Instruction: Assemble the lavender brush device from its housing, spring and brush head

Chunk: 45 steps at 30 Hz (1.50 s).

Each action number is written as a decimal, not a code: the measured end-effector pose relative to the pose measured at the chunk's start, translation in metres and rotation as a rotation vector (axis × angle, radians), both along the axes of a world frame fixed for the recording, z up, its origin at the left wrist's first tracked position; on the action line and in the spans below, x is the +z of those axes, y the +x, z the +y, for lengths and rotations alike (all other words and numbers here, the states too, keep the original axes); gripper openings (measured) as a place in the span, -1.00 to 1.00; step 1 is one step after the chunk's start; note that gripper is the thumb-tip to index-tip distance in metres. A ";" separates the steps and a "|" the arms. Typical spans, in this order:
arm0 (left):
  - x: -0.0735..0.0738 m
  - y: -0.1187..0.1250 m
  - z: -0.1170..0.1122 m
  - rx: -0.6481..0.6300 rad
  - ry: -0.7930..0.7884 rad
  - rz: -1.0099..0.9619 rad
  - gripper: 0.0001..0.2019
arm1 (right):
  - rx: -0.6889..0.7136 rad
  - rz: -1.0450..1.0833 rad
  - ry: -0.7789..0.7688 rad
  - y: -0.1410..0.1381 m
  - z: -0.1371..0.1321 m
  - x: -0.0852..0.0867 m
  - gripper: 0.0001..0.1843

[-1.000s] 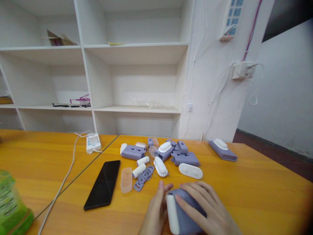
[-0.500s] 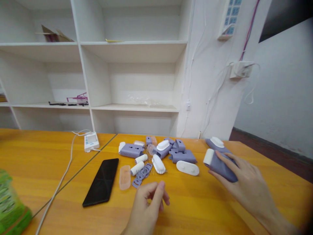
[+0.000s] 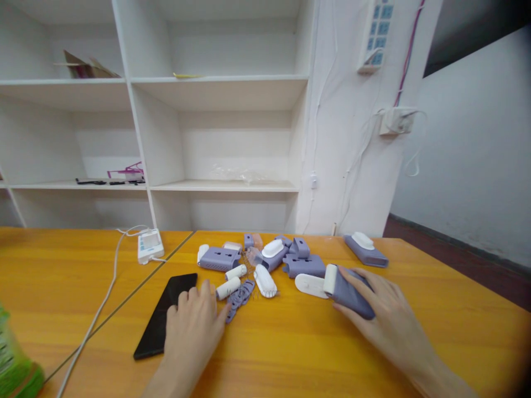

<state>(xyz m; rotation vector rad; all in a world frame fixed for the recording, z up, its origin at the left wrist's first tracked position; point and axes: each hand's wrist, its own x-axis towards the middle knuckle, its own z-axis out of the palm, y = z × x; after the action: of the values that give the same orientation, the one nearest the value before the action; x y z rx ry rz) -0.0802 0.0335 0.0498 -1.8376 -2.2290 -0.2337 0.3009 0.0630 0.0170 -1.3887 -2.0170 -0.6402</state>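
My right hand [image 3: 375, 301] is wrapped round a purple plastic casing with a white end [image 3: 348, 293], raised above the table and tilted. Its white end overlaps a flat white oval plate [image 3: 309, 284] in view. My left hand [image 3: 193, 320] reaches palm down beside the black phone [image 3: 160, 318], thumb apart from the curved fingers. Its fingertips are partly hidden, close to a white cylinder [image 3: 228, 288] and flat purple slotted pieces [image 3: 240, 298]. The clear peach box seen earlier is hidden beneath this hand. Beyond lie a white oval part [image 3: 265, 282] and metal springs.
Perforated purple shells [image 3: 219, 258] and other purple casings [image 3: 305, 266] lie at the back. A purple-and-white unit [image 3: 367, 251] sits at right. A power strip [image 3: 150, 246] with a white cable stands left, a green packet [image 3: 19, 354] at lower left. White shelves rise behind.
My left hand has moved left and forward, over the clear peach box, its fingers spreading. My right hand has brought the purple casing left and slightly down, away from the unit at right.
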 end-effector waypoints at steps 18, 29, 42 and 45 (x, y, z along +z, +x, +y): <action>-0.002 0.004 0.004 -0.316 0.240 -0.903 -0.27 | 0.111 0.036 -0.146 -0.014 -0.007 -0.010 -0.23; -0.010 0.046 -0.029 -0.709 -0.288 -0.520 -0.26 | 0.233 -0.023 -0.188 -0.032 -0.017 -0.008 -0.18; -0.025 0.044 -0.013 -0.669 0.026 -1.335 -0.57 | 0.277 -0.041 -0.156 -0.036 -0.024 -0.007 -0.15; -0.026 0.045 -0.005 -0.642 0.022 -1.514 -0.56 | 0.287 -0.040 -0.166 -0.038 -0.025 -0.006 -0.15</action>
<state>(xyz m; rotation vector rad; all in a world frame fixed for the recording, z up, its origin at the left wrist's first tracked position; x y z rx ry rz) -0.0355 0.0289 0.0237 -2.6959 -1.9177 -2.3751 0.2626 0.0375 0.0105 -1.1511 -2.2880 -0.3831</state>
